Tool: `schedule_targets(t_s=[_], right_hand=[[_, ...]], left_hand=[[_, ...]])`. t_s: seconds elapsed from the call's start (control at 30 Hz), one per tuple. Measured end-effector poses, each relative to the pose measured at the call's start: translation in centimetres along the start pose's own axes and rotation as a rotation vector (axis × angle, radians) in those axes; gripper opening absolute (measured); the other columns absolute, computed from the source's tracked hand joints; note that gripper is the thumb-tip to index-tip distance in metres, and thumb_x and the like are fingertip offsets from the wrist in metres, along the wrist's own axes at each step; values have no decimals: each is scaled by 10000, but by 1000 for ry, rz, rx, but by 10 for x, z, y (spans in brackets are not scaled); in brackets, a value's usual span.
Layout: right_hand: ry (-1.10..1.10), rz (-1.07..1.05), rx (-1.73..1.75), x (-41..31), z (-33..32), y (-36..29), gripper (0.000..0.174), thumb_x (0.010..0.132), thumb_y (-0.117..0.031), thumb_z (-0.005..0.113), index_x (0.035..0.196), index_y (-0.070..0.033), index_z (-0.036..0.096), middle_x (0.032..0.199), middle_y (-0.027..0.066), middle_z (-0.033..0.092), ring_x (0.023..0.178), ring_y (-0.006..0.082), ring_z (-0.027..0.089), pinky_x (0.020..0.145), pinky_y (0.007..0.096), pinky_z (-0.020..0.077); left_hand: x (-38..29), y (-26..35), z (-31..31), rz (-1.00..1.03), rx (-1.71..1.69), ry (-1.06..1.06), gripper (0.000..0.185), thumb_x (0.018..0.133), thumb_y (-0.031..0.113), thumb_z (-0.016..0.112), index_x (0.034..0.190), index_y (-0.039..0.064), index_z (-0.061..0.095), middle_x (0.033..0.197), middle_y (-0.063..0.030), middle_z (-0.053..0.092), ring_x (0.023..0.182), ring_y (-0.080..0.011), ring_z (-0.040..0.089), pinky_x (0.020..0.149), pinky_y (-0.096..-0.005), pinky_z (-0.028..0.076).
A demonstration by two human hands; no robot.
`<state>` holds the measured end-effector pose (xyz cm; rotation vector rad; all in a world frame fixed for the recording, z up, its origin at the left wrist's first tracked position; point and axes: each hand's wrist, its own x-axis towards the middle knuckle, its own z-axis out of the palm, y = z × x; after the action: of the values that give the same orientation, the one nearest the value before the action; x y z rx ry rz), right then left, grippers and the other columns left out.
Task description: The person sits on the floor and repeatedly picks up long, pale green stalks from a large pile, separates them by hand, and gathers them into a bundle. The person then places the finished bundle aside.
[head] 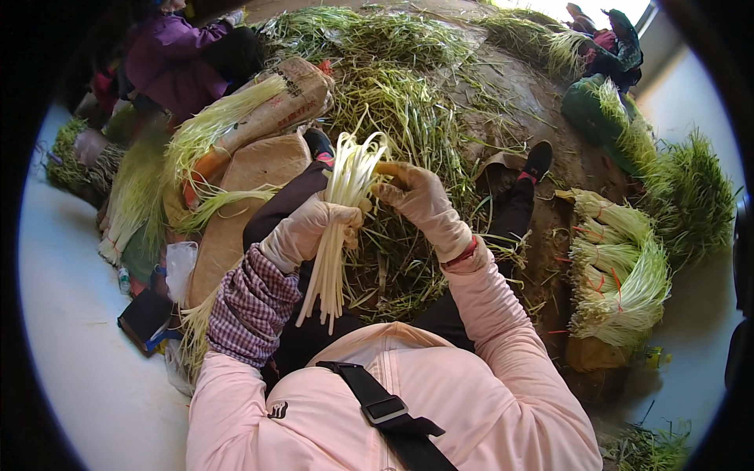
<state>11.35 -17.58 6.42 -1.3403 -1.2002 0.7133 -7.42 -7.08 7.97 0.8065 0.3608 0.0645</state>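
Note:
My left hand (309,226), in a pale work glove, grips a bunch of long white stalks (327,274) that look like blanched garlic shoots. Their thick ends hang down towards my lap, while pale yellow-green leaves curl over above the fist. At the right edge of those leaves is my gloved right hand (424,209), with thumb and fingers curled close to them. Whether it pinches a strand cannot be told. Loose green and yellow leaves (400,253) cover the floor between my legs, below both hands.
Brown sacking (253,165) lies left, with more pale shoots (230,115) on a stuffed sack (306,94) beyond. Tied bundles (618,271) are stacked at right, near dark green leaves (698,194). People sit at upper left (171,59) and upper right (618,50). White walls flank both sides.

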Motion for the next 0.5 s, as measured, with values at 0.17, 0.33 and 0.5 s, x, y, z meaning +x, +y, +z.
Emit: schedule_targets(t_s=[0.17, 0.33, 0.5], right_hand=[[-58, 146, 331, -9, 7, -14, 267, 855, -156, 705, 1060, 8, 653, 824, -28, 634, 701, 47, 517, 622, 207, 434], [-80, -126, 156, -20, 10, -7, 133, 853, -80, 684, 962, -4, 677, 775, -13, 648, 689, 76, 564, 630, 231, 477], [-341, -251, -385, -33, 21, -8, 137, 824, -114, 672, 940, -40, 679, 800, 123, 670, 709, 238, 656, 663, 314, 523]], left_hand=[[-14, 15, 17, 4, 227, 73, 499, 770, 61, 741, 1207, 36, 501, 926, -46, 619, 681, -104, 616, 567, -259, 549], [-34, 28, 24, -121, 334, 138, 491, 753, 77, 754, 1179, 26, 515, 930, -57, 627, 705, -105, 632, 535, -220, 543], [-57, 30, 23, -248, 547, 261, 298, 779, -11, 664, 1066, 3, 588, 873, -56, 632, 633, -109, 586, 468, -235, 491]])
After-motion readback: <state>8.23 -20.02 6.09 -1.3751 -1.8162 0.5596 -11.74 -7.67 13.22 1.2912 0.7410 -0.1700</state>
